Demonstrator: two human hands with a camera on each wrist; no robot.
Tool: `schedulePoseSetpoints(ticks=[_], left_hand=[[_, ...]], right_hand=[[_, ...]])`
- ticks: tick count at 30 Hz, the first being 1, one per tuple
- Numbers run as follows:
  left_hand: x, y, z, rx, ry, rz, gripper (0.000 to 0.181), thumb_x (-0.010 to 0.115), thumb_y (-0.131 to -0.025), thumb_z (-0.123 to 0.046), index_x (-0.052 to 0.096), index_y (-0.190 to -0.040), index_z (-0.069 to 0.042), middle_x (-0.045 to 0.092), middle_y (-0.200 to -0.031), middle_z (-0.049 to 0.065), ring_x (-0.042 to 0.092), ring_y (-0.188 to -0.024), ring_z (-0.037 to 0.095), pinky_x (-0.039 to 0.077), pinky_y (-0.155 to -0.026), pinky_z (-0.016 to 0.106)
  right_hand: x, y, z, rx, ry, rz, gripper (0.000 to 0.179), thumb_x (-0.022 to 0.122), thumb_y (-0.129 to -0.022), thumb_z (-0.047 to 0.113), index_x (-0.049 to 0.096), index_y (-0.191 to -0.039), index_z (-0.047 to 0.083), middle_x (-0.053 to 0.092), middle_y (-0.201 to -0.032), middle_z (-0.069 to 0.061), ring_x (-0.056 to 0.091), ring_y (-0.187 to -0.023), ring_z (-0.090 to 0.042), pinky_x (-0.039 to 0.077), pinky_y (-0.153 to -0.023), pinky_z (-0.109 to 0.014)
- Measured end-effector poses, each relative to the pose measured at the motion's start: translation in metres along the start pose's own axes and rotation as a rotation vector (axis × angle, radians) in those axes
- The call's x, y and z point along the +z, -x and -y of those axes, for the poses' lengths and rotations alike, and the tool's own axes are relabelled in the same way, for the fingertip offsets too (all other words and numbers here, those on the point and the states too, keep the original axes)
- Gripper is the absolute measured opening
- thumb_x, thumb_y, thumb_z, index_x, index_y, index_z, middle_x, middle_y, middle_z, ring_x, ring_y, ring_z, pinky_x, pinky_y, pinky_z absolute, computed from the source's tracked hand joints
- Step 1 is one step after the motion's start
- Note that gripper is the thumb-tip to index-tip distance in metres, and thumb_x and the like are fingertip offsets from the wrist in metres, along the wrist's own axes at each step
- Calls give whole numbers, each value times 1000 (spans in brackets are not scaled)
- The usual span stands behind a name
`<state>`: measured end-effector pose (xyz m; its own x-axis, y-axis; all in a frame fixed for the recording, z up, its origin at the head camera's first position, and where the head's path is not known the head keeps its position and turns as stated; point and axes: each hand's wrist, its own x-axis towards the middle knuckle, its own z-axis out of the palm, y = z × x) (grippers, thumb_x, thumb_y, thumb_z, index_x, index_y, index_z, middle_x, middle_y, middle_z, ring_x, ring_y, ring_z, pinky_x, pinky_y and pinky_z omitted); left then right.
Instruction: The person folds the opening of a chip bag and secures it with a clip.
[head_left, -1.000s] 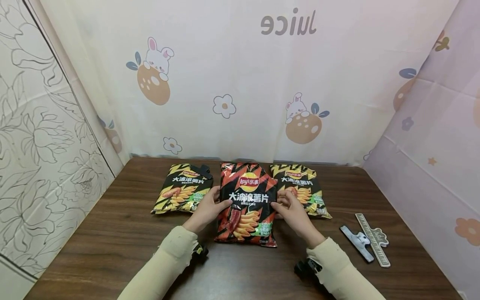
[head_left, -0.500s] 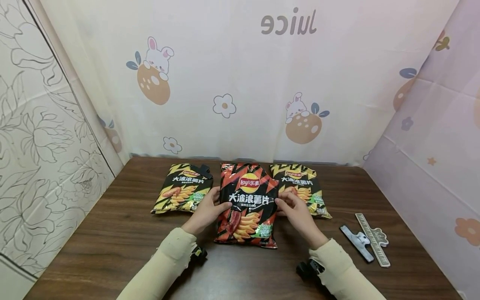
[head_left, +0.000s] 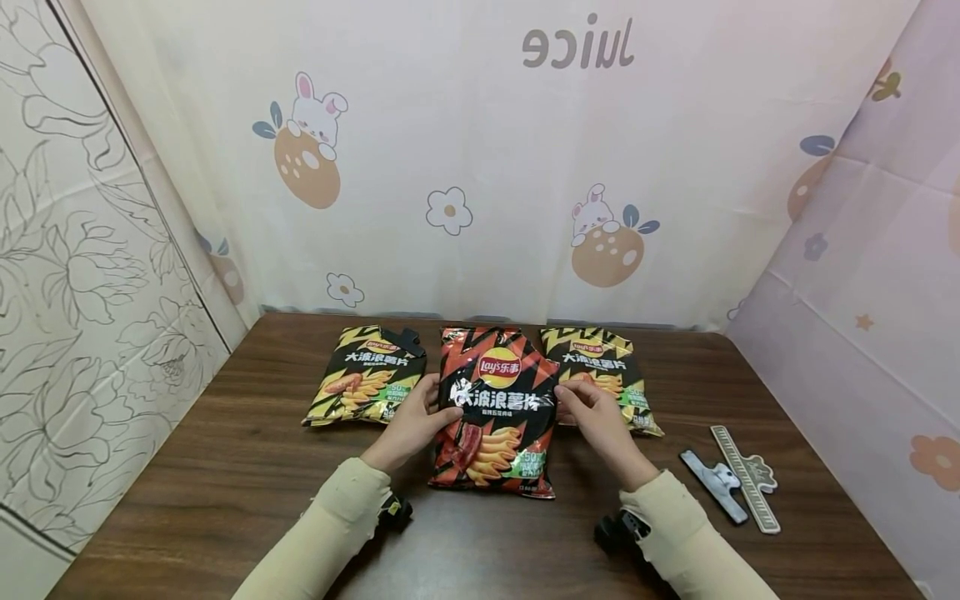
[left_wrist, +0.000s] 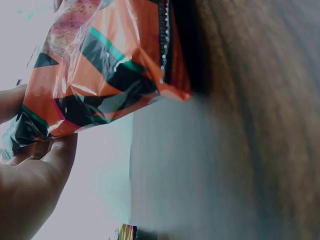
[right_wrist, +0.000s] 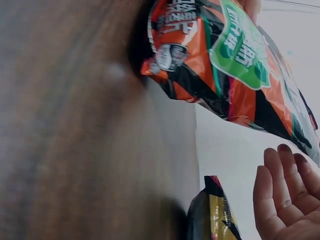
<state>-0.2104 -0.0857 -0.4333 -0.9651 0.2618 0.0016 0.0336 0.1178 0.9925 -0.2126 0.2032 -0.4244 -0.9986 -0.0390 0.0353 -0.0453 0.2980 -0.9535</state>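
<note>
A red and black bag of potato chips (head_left: 495, 450) stands at the table's middle, its front toward me and its upper right corner slanted. My left hand (head_left: 408, 421) grips its left side, thumb on the front and fingers behind, as the left wrist view shows too. At the right edge is my right hand (head_left: 600, 421), fingertips right at the bag. In the right wrist view its fingers (right_wrist: 287, 187) are extended and loosely bent, not wrapped round the bag. Below the bag's raised underside in both wrist views, a gap shows above the table.
Two yellow and black chip bags lie behind: one on the left (head_left: 356, 387) with a black clip (head_left: 407, 340) at its upper right corner, one on the right (head_left: 637, 400). To the right on the wooden table (head_left: 225, 500) lie a metal clip (head_left: 705, 479) and a pale ruler-like clip (head_left: 738, 462).
My right hand has shifted slightly to the right, its fingers drawing back from the bag's front to its edge. The left hand keeps its grip; the bag barely tilts.
</note>
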Motion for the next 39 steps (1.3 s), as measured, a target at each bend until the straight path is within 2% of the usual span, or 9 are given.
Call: schedulePoseSetpoints(ticks=[5, 11, 18, 24, 28, 34, 39], left_hand=[[-2, 1, 1, 8, 4, 14, 55, 66, -93, -10, 39, -140, -1, 58, -134, 20, 61, -116, 28, 54, -88, 36], [-2, 3, 1, 7, -21, 15, 54, 66, -94, -11, 40, -141, -5, 60, -132, 18, 62, -114, 26, 53, -87, 35], [-3, 5, 0, 14, -13, 21, 52, 65, -94, -10, 40, -139, -5, 58, -134, 19, 59, -119, 30, 53, -90, 37], [-4, 6, 0, 9, -4, 40, 51, 65, -94, -10, 39, -138, -6, 57, -136, 19, 59, -121, 29, 53, -90, 35], [-4, 7, 0, 13, -10, 41, 52, 66, -94, -12, 40, -139, -6, 56, -137, 19, 58, -122, 30, 53, -91, 35], [-5, 9, 2, 9, -20, 27, 55, 67, -94, -15, 39, -141, -6, 54, -139, 20, 57, -124, 33, 53, -91, 39], [-6, 10, 2, -1, -44, 13, 57, 67, -94, -20, 40, -142, -5, 55, -139, 21, 57, -124, 33, 53, -93, 41]], right_hand=[[0, -6, 5, 4, 10, -12, 50, 56, -99, 42, 62, -127, 1, 65, -118, -20, 68, -90, -10, 56, -87, -38], [3, -12, 12, 21, 29, -17, 54, 56, -97, 47, 61, -131, 4, 64, -126, -19, 67, -96, -11, 55, -91, -40], [9, -13, 18, 28, 17, -20, 52, 56, -98, 46, 63, -128, 5, 63, -126, -16, 61, -98, -6, 54, -85, -27], [12, -11, 20, 36, 4, -44, 51, 56, -97, 46, 65, -126, 5, 63, -127, -14, 59, -100, -8, 51, -84, -26], [12, -9, 20, 28, -10, -61, 48, 57, -97, 44, 67, -120, 3, 65, -121, -13, 59, -94, -7, 51, -81, -24], [13, -7, 15, -34, -17, -79, 43, 59, -97, 40, 69, -108, 0, 66, -101, -2, 58, -86, -6, 51, -76, -24], [13, -7, 11, -66, -21, -90, 42, 60, -97, 39, 70, -105, -1, 63, -95, 3, 56, -83, -9, 49, -74, -26]])
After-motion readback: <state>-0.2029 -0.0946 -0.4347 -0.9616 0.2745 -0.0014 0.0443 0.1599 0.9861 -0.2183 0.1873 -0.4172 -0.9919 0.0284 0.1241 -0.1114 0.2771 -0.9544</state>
